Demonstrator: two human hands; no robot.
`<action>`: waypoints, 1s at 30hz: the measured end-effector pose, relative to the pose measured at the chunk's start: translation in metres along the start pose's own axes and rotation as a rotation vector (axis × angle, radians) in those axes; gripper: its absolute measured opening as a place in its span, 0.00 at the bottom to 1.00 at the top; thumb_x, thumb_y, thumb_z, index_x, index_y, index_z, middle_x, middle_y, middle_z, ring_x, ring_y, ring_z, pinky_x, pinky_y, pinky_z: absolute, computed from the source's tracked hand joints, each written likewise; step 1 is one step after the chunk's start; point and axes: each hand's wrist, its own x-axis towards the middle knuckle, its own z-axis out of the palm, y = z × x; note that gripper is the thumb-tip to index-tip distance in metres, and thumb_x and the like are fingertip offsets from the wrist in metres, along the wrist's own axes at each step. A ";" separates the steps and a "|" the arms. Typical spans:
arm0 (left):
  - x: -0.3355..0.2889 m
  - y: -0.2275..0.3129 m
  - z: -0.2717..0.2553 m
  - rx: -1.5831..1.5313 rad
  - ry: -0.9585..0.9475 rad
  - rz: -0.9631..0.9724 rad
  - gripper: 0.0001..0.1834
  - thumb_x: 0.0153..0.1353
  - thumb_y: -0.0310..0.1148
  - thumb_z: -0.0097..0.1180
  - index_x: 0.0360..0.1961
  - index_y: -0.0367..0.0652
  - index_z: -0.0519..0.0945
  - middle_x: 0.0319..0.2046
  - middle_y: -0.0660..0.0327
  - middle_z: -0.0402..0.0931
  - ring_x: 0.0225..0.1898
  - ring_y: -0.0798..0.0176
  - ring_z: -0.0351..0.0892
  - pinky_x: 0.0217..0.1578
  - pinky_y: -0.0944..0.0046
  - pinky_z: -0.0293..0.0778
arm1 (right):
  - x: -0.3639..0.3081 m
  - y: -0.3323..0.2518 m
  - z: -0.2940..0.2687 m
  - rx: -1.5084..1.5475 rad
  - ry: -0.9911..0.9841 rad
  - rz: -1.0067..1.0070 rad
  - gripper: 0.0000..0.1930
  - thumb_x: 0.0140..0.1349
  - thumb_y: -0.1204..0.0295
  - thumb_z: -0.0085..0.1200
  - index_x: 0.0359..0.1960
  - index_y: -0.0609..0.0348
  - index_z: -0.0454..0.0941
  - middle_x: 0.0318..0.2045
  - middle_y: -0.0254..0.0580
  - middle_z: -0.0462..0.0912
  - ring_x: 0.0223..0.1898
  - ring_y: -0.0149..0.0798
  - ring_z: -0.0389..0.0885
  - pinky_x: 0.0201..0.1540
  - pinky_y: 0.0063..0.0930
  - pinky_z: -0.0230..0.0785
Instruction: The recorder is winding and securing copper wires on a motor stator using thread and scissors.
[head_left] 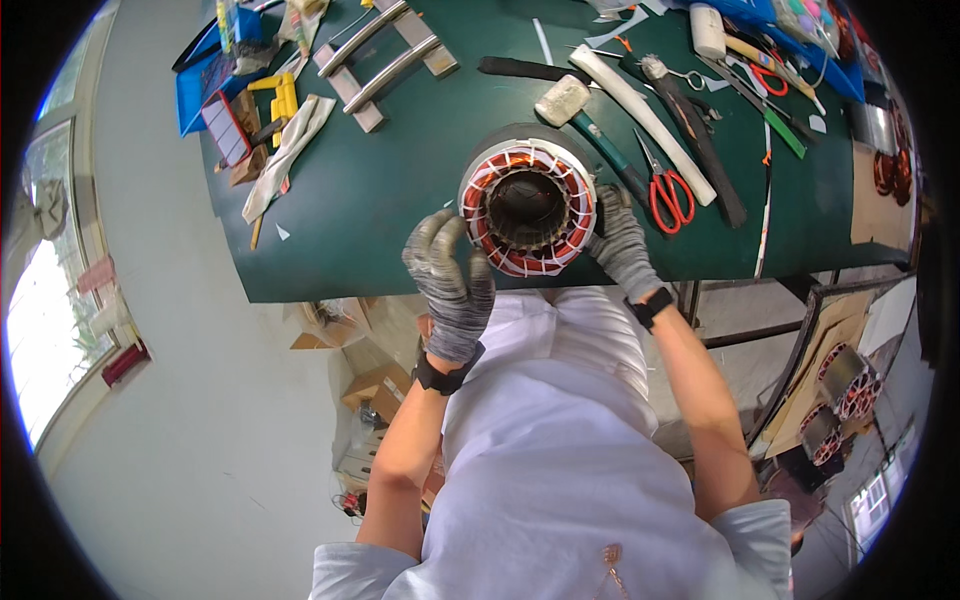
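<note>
A motor stator point(530, 264) stands near the front edge of the green table, its open bore facing up. Red and copper coil windings ring its top, laced down with white cord. My right hand point(625, 248), in a grey striped glove, grips the stator's right side; some of its fingers are hidden behind it. On the left, my left hand point(448, 285), gloved the same way, is raised beside the stator. Its fingers are loosely bent and apart, with the tips close to the winding and nothing held.
Right of the stator lie a white-headed mallet point(562, 100), red-handled scissors point(672, 200) and a white rod point(640, 125). A metal-barred frame point(388, 62) sits at the back left, near a blue bin point(192, 95) and a yellow tool point(284, 103). More stators point(848, 380) stand low at the right.
</note>
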 end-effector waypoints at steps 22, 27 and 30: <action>-0.001 0.047 0.053 0.274 -0.461 0.234 0.20 0.53 0.47 0.52 0.39 0.41 0.75 0.25 0.60 0.73 0.30 0.60 0.74 0.30 0.59 0.69 | -0.023 0.018 -0.037 -0.138 -0.157 -0.161 0.09 0.54 0.78 0.49 0.37 0.59 0.76 0.35 0.51 0.78 0.40 0.52 0.76 0.45 0.37 0.68; 0.009 0.037 0.048 0.221 -0.432 0.332 0.21 0.55 0.47 0.51 0.40 0.39 0.74 0.24 0.60 0.73 0.29 0.60 0.75 0.30 0.59 0.69 | -0.037 0.002 -0.011 0.244 -0.093 0.161 0.08 0.56 0.76 0.50 0.37 0.64 0.75 0.35 0.55 0.77 0.38 0.56 0.75 0.42 0.37 0.69; 0.031 0.035 0.039 0.210 -0.371 0.295 0.20 0.55 0.47 0.52 0.38 0.41 0.74 0.23 0.61 0.73 0.28 0.59 0.75 0.30 0.58 0.69 | -0.026 -0.020 -0.013 0.193 -0.086 0.056 0.09 0.56 0.76 0.49 0.38 0.64 0.74 0.35 0.55 0.77 0.38 0.54 0.76 0.42 0.36 0.68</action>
